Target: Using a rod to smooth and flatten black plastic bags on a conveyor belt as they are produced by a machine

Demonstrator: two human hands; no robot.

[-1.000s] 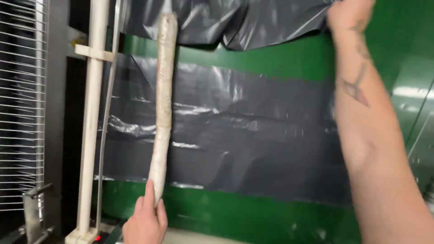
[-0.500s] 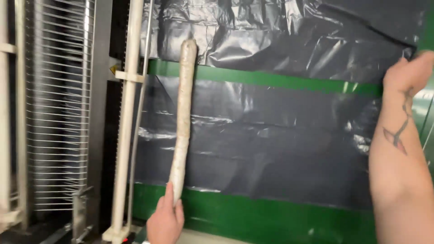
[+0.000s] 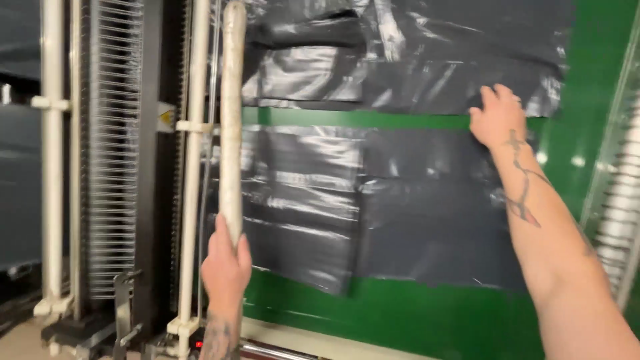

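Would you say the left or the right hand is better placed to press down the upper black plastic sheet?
Probably the right hand: it already rests on the lower edge of the upper black plastic sheet, while the left hand grips the pale roller.

Both arms are bare, no sleeves or gloves; dark line tattoos run along the right forearm (image 3: 533, 207) and left wrist (image 3: 220, 337)

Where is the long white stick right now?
In the head view, the long white stick stands upright left of centre, gripped at its bottom by the left hand, between the white pole and the black plastic sheet.
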